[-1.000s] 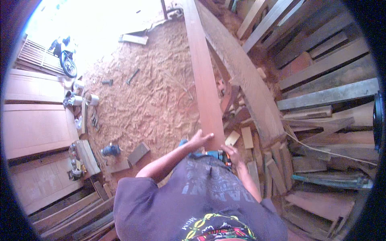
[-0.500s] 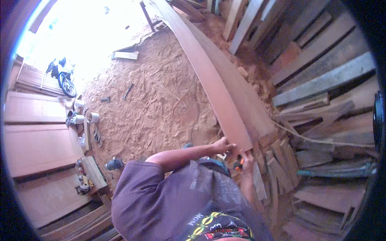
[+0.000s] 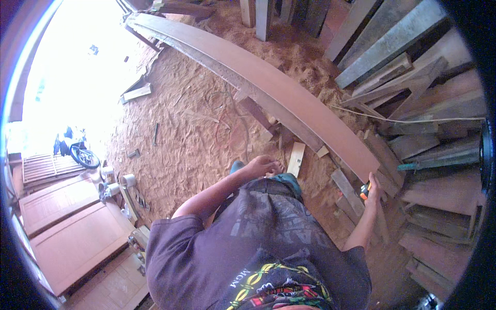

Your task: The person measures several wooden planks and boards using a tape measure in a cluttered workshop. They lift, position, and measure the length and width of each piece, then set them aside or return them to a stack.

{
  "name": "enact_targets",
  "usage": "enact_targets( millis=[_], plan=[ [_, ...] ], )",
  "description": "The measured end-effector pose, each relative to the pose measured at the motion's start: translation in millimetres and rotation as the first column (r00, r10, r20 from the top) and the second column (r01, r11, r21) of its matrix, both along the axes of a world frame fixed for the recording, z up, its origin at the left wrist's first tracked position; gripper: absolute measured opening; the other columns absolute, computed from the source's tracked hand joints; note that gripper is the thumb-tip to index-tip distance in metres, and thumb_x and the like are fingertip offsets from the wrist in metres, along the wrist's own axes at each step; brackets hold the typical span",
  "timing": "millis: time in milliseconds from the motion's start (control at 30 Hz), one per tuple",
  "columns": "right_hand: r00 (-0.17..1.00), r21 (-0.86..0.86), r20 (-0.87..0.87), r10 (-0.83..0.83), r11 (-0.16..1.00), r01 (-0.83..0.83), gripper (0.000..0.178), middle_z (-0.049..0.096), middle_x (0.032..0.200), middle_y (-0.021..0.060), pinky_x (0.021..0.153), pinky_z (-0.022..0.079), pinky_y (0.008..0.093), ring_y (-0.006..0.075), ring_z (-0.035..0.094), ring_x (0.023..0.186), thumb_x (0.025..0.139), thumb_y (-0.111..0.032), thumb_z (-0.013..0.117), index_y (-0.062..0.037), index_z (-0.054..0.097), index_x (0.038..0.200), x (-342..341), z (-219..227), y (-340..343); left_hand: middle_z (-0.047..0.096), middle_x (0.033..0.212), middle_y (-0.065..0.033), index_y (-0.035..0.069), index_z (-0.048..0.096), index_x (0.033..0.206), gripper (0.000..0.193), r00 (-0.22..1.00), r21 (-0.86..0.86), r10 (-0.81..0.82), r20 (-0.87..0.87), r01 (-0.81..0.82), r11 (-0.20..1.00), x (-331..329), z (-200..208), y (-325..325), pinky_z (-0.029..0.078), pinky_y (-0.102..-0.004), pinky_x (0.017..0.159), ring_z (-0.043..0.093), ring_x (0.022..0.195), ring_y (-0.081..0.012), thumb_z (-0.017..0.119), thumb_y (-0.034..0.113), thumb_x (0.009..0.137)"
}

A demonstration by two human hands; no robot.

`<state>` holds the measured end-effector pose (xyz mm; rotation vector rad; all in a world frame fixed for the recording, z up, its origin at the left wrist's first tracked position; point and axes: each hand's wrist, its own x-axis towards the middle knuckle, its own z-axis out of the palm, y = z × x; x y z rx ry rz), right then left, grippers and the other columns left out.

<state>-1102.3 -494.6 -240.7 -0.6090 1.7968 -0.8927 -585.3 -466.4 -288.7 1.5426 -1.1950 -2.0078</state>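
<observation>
A long reddish-brown plank (image 3: 289,85) stretches from the far left to my right side, lying on a work support. My right hand (image 3: 374,188) is at its near end, closed around an orange-and-black tape measure (image 3: 365,191), with fingers by the plank's end. My left hand (image 3: 262,166) hovers in front of my waist, away from the plank. Its fingers are loosely bent and apart, with nothing visible in them. Beside it on the ground lies a pale wood offcut (image 3: 295,159).
Boards and beams (image 3: 392,44) lean and lie stacked on the right, crossed by a pale cord (image 3: 413,120). Shavings cover the floor (image 3: 181,139), where a hammer-like tool (image 3: 155,133) lies. Wooden panels (image 3: 77,243) and a motorcycle (image 3: 82,154) are at left.
My left hand has let go of the plank and drawn back toward my waist. My right hand has moved right with the tape measure. The plank now lies further right in view.
</observation>
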Motion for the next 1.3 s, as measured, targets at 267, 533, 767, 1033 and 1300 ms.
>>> enact_targets(
  millis=[267,533,767,1033,1300],
  plan=[
    [0.895,-0.265,0.058,-0.443,0.857,0.442,0.070,0.060,0.134,0.0107,0.099,0.046,0.0374,0.0216,0.057,0.116,0.098,-0.052,0.061,-0.0007,0.050,0.144,16,-28,65,0.070,0.090,-0.0021,0.006,0.070,0.112,0.033,1.000,-0.029,0.008,-0.026,-0.009,1.000,-13,18,-39,0.053,-0.0304,0.072,0.064,0.082,-0.0121,0.067,0.037,0.100],
    [0.907,-0.067,0.265,-0.328,0.932,0.356,0.051,0.067,0.110,0.0040,0.072,0.052,0.0280,0.0150,0.064,0.088,0.100,-0.050,0.057,-0.0089,0.058,0.130,184,60,55,0.067,0.103,-0.0036,0.007,0.062,0.126,0.045,0.905,-0.072,-0.336,-0.260,0.329,0.942,-7,93,-108,0.052,-0.0304,0.081,0.061,0.094,-0.0138,0.067,0.042,0.099],
    [0.996,-0.249,0.043,-0.074,0.965,0.082,0.032,0.064,0.105,0.0058,0.081,0.051,0.0350,0.0168,0.061,0.097,0.099,-0.033,0.063,-0.0050,0.066,0.115,420,81,-44,0.049,0.137,-0.0105,0.009,0.039,0.144,0.059,0.652,-0.297,-0.486,-0.582,0.385,0.874,33,101,-136,0.049,-0.0346,0.097,0.053,0.121,-0.0217,0.072,0.020,0.096],
    [0.990,-0.167,0.065,0.127,0.979,-0.114,0.039,0.072,0.090,0.0069,0.073,0.053,0.0324,0.0171,0.068,0.079,0.096,-0.044,0.068,-0.0082,0.070,0.109,495,48,-39,0.051,0.139,-0.0125,0.009,0.001,0.163,0.113,0.767,0.036,-0.607,-0.210,0.626,0.779,142,89,-167,0.050,-0.0311,0.094,0.056,0.120,-0.0228,0.081,0.036,0.088],
    [0.956,-0.191,-0.269,0.120,0.966,-0.175,0.044,0.073,0.098,0.0139,0.078,0.056,0.0402,0.0268,0.071,0.085,0.090,-0.042,0.075,-0.0053,0.068,0.114,487,52,-23,0.061,0.100,-0.0023,0.005,0.045,0.146,0.070,0.744,-0.021,-0.663,-0.080,0.664,0.748,156,76,-168,0.047,-0.0276,0.073,0.056,0.083,-0.0100,0.073,0.041,0.093]
  ],
)
